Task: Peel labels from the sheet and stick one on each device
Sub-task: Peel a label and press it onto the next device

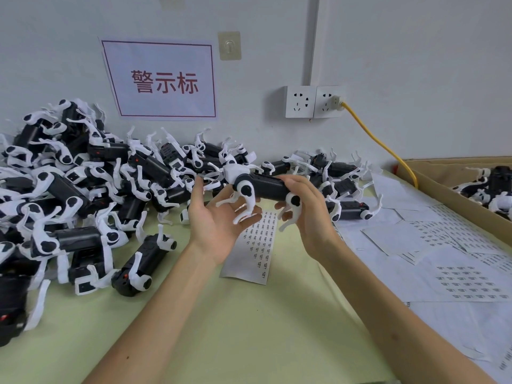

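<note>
A black-and-white toy robot dog (pixel 263 187) is held in the air above the table's middle, its white legs pointing down. My right hand (pixel 307 214) grips its rear end with curled fingers. My left hand (pixel 219 217) lies palm up under the front legs, fingers spread, touching them. Below both hands a narrow label sheet (pixel 255 250) with rows of small printed labels lies flat on the green table (pixel 235 328).
A big pile of the same robot dogs (pixel 83 195) covers the left and back of the table. Used and full label sheets (pixel 443 259) spread on the right. A cardboard box (pixel 454 189) holding more dogs stands at far right. A yellow cable (pixel 382 145) runs from the wall socket.
</note>
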